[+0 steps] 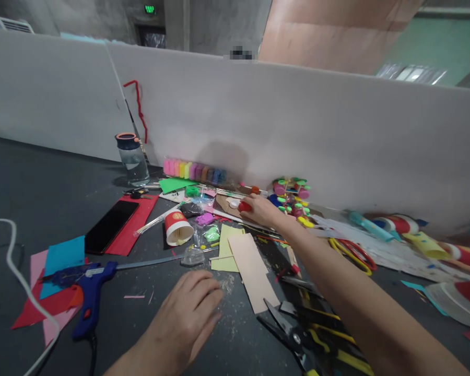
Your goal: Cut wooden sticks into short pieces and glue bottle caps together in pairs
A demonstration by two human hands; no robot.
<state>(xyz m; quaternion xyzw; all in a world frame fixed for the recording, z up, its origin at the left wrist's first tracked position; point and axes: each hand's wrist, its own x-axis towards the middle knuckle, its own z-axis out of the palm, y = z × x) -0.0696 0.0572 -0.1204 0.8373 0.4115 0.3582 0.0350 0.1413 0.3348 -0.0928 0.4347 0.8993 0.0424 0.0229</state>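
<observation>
My right hand reaches to the back of the table, its fingers closed at a small red round piece that may be a cap or a lump of clay. A white round cap lies just left of it on brown cardboard. My left hand rests palm down near the front, fingers loosely bent and holding nothing. Ahead of it sit a clear plastic piece and a red and white paper cup on its side. Pale yellow paper and a beige strip lie to its right.
A blue glue gun and phone lie left, behind a white cable. A water bottle stands at the back. Scissors lie open under my right forearm. Colourful clay blocks line the white partition.
</observation>
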